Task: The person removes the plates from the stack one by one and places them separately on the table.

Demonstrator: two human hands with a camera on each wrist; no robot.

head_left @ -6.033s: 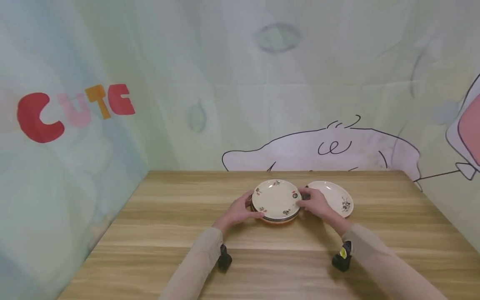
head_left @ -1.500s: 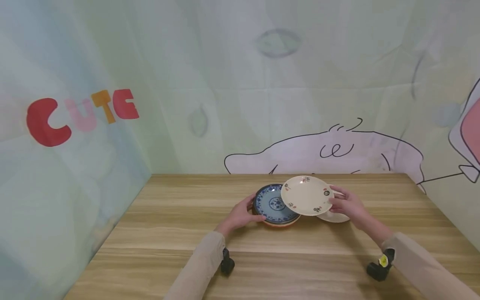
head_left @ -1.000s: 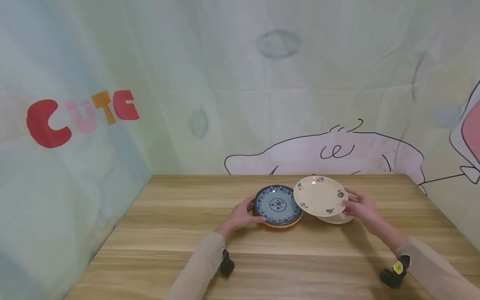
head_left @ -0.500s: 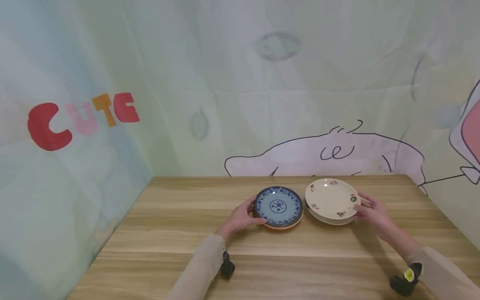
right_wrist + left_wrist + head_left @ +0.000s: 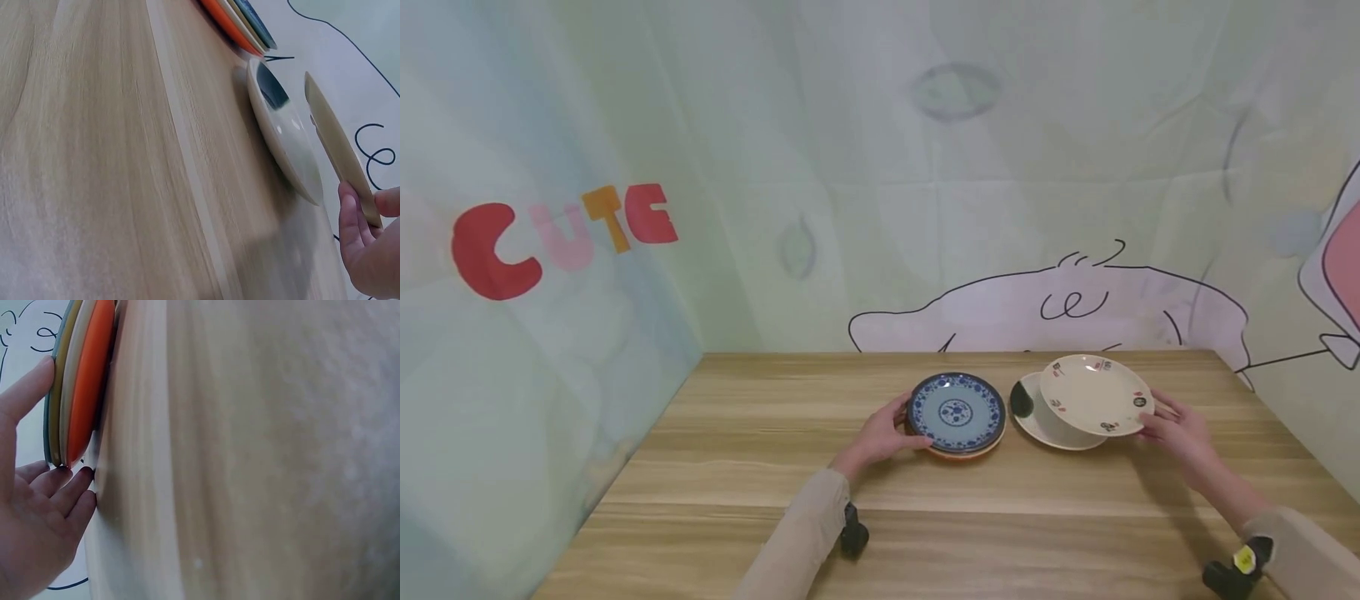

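Right hand [image 5: 1180,431] is pinching cream plate [image 5: 1096,396] by its right rim, holding it above white plate [image 5: 1051,428]; left hand [image 5: 880,435] is cupping stack [image 5: 957,412]. Cream plate's looking stiff, slick, probably breakable; rim's offering best grip.

Pinches 1 cream plate [image 5: 1093,396] by right rim in right hand [image 5: 1180,435]; bears small dark and red motifs round the edge. Hangs clear above 1 white plate [image 5: 1037,417] with dark green patch at left end, resting on table [image 5: 700,467]. Grips left side of stack [image 5: 69,387] in left hand [image 5: 880,435]; shows blue floral plate [image 5: 957,412] on top, olive, beige, orange edges beneath.
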